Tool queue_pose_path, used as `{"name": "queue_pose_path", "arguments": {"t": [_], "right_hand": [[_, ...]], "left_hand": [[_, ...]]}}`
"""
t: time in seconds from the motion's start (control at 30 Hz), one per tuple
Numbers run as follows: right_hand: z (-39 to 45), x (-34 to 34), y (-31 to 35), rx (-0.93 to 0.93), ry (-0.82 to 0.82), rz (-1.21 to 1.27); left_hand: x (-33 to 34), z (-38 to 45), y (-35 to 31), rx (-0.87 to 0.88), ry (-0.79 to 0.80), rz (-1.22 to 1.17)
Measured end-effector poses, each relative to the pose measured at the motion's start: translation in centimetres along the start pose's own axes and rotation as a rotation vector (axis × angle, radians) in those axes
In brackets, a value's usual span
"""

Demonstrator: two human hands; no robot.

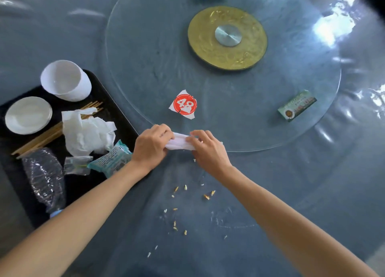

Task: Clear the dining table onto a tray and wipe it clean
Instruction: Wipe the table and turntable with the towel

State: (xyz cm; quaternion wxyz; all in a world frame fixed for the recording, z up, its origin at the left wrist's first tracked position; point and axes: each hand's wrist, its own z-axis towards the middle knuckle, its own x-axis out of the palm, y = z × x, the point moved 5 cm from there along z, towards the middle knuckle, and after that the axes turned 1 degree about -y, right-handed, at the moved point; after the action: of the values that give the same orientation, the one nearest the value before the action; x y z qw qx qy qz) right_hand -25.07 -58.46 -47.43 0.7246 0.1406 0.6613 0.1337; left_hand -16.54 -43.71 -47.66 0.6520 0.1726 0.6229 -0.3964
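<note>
- The left hand (153, 145) and right hand (205, 147) are both pinching a white tissue (180, 143), each closed around one end, stretching it just above the surface (291, 193) at the glass turntable's (133, 101) near rim.
- The tissue is looking soft, light and easily torn, so folding it into a thicker pad probably suits wiping.
- Crumbs (206, 196) are lying scattered just behind the hands; they look tiny and loose, likelier swept together than picked up.
- The black tray (123, 120) to the left is carrying a bowl (65, 80), a plate (28, 114) and chopsticks (44, 136).
</note>
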Motion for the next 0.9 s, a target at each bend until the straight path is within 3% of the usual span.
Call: {"name": "queue_pose_path", "arguments": {"t": [0.13, 0.27, 0.4, 0.6, 0.67, 0.73, 0.83, 0.9], "right_hand": [[-0.9, 2.5, 0.9, -0.022, 0.041, -0.076], [-3.1, 4.5, 1.2, 0.142, 0.082, -0.060], [-4.9, 5.6, 1.1, 0.246, 0.231, -0.031], [-9.2, 4.7, 2.0, 0.211, 0.391, 0.015], [-10.6, 3.4, 2.1, 0.167, 0.364, 0.070], [-11.5, 0.7, 1.7, 0.170, 0.205, 0.131], [-12.4, -2.8, 0.0, 0.223, -0.012, 0.150], [-13.1, -3.8, -2.8, 0.335, -0.046, 0.195]], "left_hand": [[2.0, -0.9, -1.0, -0.118, 0.117, 0.066], [3.5, -2.5, -0.5, -0.251, 0.289, 0.048], [3.3, -4.2, -0.5, -0.229, 0.400, 0.050], [2.5, -7.3, -3.5, -0.064, 0.656, 0.071], [1.7, -7.8, -4.4, -0.054, 0.642, -0.016], [0.5, -6.9, -5.4, -0.118, 0.514, -0.212], [-0.6, -3.6, -8.1, -0.118, 0.339, -0.494], [0.0, -1.6, -10.8, -0.081, 0.287, -0.537]]}}
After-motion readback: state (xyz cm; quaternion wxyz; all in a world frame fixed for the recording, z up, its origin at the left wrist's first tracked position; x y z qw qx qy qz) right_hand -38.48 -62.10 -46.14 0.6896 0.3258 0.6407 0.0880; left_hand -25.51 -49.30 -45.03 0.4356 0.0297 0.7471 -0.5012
